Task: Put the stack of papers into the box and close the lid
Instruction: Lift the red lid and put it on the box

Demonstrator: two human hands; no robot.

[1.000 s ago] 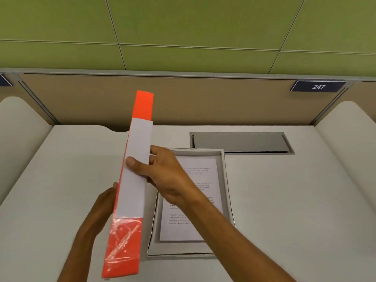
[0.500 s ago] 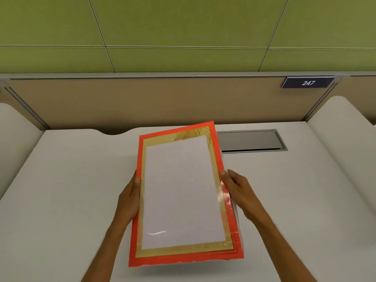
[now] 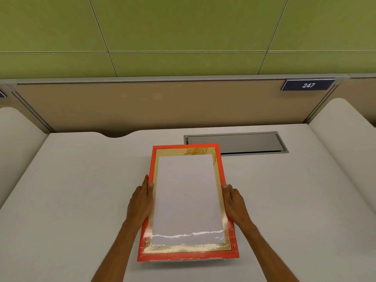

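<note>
Lid (image 3: 188,200), orange, gold border, white panel: lies flat over box (image 3: 183,260), between both hands | left hand (image 3: 140,202): straight fingers pressing lid's left edge | right hand (image 3: 234,202): same, right edge | papers: hidden | desk (image 3: 81,200) beneath.

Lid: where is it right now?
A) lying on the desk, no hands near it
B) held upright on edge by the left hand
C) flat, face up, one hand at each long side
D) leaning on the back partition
C: the orange lid lies flat and face up, with the left hand against its left long edge and the right hand against its right long edge.
</note>
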